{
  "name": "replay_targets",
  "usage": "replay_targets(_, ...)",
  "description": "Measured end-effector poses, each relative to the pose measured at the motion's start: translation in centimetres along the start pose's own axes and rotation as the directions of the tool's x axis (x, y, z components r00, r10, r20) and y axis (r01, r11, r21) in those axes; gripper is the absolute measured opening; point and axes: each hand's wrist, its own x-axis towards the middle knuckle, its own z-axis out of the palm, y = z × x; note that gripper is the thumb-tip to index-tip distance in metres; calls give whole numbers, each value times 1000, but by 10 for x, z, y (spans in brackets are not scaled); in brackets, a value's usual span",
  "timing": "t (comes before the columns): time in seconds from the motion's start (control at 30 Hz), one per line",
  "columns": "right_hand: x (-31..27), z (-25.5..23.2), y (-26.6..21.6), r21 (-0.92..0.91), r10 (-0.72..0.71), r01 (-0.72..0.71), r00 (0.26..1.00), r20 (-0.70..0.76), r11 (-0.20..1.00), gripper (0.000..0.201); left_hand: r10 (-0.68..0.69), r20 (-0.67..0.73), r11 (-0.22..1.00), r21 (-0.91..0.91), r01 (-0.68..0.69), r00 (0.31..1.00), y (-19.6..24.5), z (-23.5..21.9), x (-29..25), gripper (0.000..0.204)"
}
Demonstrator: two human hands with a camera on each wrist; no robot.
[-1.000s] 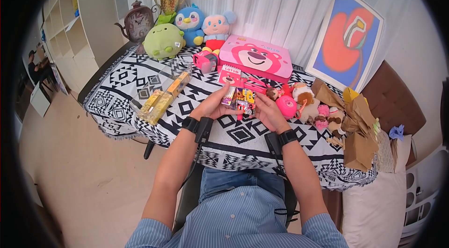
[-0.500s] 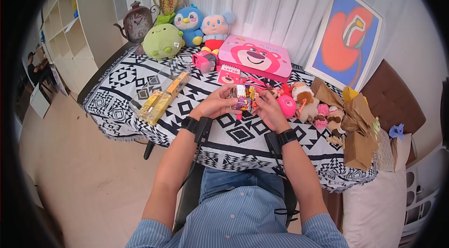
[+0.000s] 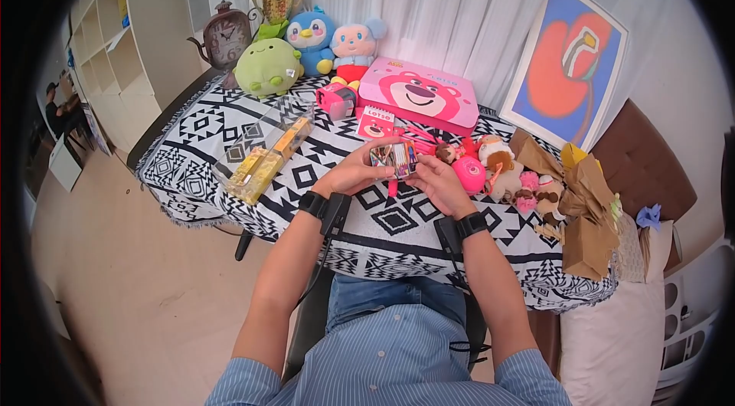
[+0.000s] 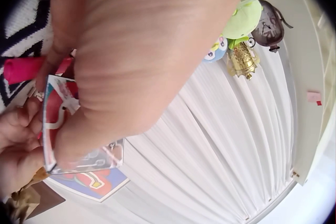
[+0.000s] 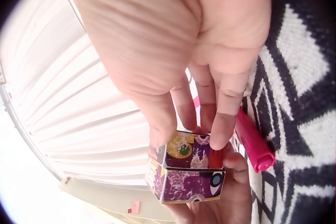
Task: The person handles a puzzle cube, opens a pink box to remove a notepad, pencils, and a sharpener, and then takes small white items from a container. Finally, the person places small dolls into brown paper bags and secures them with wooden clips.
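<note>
A small folding picture cube (image 3: 394,158) with colourful printed faces is held up over the near middle of the table. My left hand (image 3: 348,172) grips its left side, the thumb lying along the front in the head view. From the right, my right hand (image 3: 442,185) pinches the other end with thumb and fingers. The right wrist view shows a crease between two blocks of the cube (image 5: 193,170), with purple and yellow prints. In the left wrist view my left hand (image 4: 131,50) covers much of the cube (image 4: 55,129). Below the hands lies a bright pink tube-shaped thing (image 5: 255,148).
Behind the hands are a pink bear notepad (image 3: 376,124) and a large pink bear box (image 3: 419,96). A pink ball (image 3: 468,175), small plush toys and crumpled brown paper (image 3: 589,207) lie to the right. Yellow packages (image 3: 268,161) lie left, plush toys (image 3: 268,67) behind them.
The cube has been turned and folded between my hands, so different printed faces now show. Both hands stay in about the same place, with fingers shifted on it.
</note>
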Motion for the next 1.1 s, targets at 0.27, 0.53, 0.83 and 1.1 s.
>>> replay_targets(0.27, -1, 3, 1, -105, -9, 10, 1000, 14, 994, 39, 4, -51, 988, 156, 4, 999, 2, 7, 0, 76)
replay_targets(0.53, 0, 11, 2, -300, -9, 8, 1000, -2, 954, 62, 74, -95, 882, 471, -20, 993, 0, 13, 2, 76)
replay_targets(0.83, 2, 9, 3, -242, -66, 47, 995, -72, 969, 57, 38, -188, 963, 268, 14, 982, -2, 7, 4, 79)
replay_targets(1.1, -2, 22, -6, -195, -135, 116, 987, -87, 974, 60, 77, -123, 911, 412, -20, 989, 3, 11, 1, 73)
